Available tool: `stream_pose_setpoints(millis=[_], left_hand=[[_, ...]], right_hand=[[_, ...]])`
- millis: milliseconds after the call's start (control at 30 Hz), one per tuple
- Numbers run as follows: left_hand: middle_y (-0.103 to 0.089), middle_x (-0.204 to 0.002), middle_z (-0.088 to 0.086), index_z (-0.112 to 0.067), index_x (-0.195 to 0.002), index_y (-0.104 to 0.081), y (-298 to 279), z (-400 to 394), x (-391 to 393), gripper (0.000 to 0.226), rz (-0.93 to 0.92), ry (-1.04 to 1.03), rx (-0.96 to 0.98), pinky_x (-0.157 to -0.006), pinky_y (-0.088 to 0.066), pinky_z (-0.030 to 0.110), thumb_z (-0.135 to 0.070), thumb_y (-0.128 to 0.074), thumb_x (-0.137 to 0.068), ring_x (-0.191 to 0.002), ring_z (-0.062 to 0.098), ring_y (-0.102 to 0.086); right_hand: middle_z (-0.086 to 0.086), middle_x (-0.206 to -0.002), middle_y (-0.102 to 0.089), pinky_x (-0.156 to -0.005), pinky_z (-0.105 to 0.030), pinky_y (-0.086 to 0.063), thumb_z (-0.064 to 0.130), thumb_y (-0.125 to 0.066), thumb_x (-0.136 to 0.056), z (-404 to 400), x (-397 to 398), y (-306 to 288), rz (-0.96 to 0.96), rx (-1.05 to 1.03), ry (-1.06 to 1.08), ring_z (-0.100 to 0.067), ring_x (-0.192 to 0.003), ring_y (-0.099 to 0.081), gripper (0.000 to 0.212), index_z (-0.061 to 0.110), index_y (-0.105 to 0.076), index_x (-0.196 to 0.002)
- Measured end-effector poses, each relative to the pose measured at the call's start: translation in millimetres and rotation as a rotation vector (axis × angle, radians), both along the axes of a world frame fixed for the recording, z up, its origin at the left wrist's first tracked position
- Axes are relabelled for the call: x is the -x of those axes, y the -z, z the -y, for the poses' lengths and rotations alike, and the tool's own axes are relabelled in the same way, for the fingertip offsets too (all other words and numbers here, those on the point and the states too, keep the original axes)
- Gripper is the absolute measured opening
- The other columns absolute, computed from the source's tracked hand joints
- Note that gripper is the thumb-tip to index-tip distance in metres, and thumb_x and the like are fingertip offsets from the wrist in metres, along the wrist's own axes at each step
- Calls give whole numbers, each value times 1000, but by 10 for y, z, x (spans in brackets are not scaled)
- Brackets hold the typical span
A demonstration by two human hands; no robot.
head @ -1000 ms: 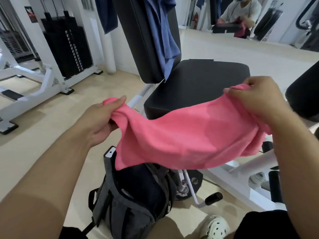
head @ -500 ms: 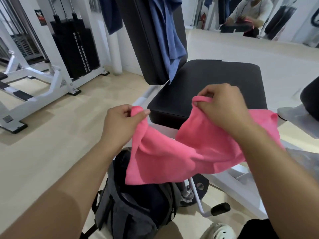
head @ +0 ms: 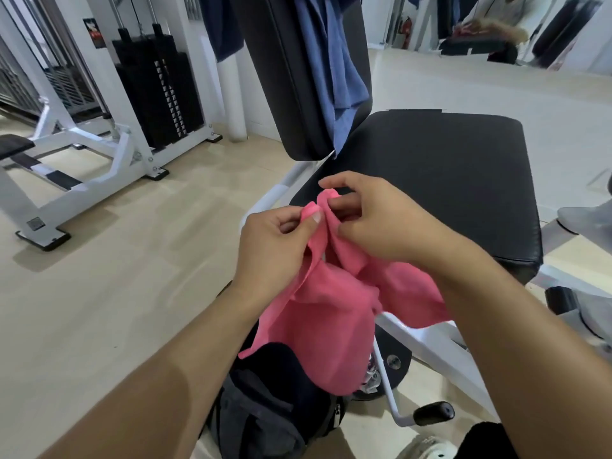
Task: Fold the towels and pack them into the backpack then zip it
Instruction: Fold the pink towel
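I hold a pink towel (head: 331,319) in the air with both hands, its two top corners brought together. My left hand (head: 275,246) pinches one corner between thumb and fingers. My right hand (head: 374,223) grips the other corner right beside it. The rest of the towel hangs doubled below my hands, over the open top of a dark grey backpack (head: 265,409) that stands on the floor at my feet. A blue towel (head: 334,67) is draped over the upright black backrest (head: 294,71) of the gym seat.
The black padded seat (head: 447,180) is just beyond my hands on a white frame (head: 427,339). A white weight-stack machine (head: 155,94) stands at the left on the pale wooden floor. A mirror at the far right reflects a seated person.
My hands have come together from wide apart, bringing the towel's two corners to meet. The towel now hangs folded in half instead of stretched out.
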State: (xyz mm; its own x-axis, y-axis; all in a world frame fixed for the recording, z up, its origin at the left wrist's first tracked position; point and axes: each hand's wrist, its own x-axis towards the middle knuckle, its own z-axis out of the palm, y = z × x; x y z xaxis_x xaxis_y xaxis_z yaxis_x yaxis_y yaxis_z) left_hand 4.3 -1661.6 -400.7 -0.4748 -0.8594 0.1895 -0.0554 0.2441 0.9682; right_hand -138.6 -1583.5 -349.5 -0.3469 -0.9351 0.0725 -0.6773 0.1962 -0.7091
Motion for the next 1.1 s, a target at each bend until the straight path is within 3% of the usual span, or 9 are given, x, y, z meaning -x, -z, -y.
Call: stream_pose_setpoints(millis=[100,167,400,533,700,800,900,1000,1100], left_hand=[[-77,-76,6,-17,-85,-80,19,1,21,16,7,6,3,-76,-61,45,-24,-70,-95,-74,24,-75],[-77,-76,9,-11,-85,-79,33,11,32,18,10,9,13,-77,-59,51,-24,-70,-95,-77,30,-74],[-80,-83,0,-19,-95,-79,27,-6,0,6,-40,59,-88,-88,-60,48,-20,-75,-91,-83,20,-77],[-80,-95,8,-16,-107,-78,8,40,-24,28,-92,187,-183,-95,-58,50,-16,-85,-80,-92,27,-77],[-79,-103,10,-10,-117,-72,41,79,-33,48,-109,205,-243,-95,-59,44,2,-86,-73,-97,25,-76],[-79,-103,12,-9,-113,-73,36,112,-36,39,-162,187,-322,-93,-59,43,5,-80,-78,-94,26,-76],[-78,-107,15,-5,-115,-72,27,156,-57,32,-248,210,-438,-88,-60,35,6,-70,-86,-96,25,-75],[-75,-113,18,-2,-120,-70,28,174,-70,31,-278,249,-477,-88,-60,34,4,-67,-90,-100,27,-74],[-78,-100,16,-5,-107,-76,-1,150,-71,18,-273,228,-475,-77,-61,28,-3,-67,-92,-84,21,-75]], right_hand=[[14,-102,-78,-92,-35,-58,-2,-57,-89,13,29,93,18,57,32,-1,-93,-72,55,30,-59,-134],[15,-110,-77,-97,-34,-56,-8,-51,-90,3,47,119,54,62,-3,-1,-105,-69,61,31,-57,-138],[7,-145,-55,-104,-13,-46,-28,-46,-82,-87,54,162,152,36,-249,9,-134,-49,88,24,-43,-153],[1,-141,-62,-105,-24,-52,-12,-67,-86,-34,44,263,135,210,-127,-2,-127,-60,71,25,-53,-146],[9,-116,-73,-94,-22,-56,2,-84,-79,7,13,277,118,321,-8,-2,-103,-71,50,23,-67,-121],[11,-106,-74,-87,-20,-55,-4,-75,-86,-16,42,242,127,334,-48,-3,-99,-72,32,23,-66,-101],[2,-121,-71,-103,-30,-53,-17,-63,-86,-63,96,253,139,271,-224,-9,-118,-66,42,19,-68,-106],[0,-124,-68,-104,-36,-53,-9,-76,-80,-58,81,306,46,283,-241,-14,-121,-64,40,16,-71,-112],[-1,-122,-69,-98,-38,-56,4,-82,-82,-26,55,343,22,374,-192,-17,-115,-66,24,12,-75,-104]])
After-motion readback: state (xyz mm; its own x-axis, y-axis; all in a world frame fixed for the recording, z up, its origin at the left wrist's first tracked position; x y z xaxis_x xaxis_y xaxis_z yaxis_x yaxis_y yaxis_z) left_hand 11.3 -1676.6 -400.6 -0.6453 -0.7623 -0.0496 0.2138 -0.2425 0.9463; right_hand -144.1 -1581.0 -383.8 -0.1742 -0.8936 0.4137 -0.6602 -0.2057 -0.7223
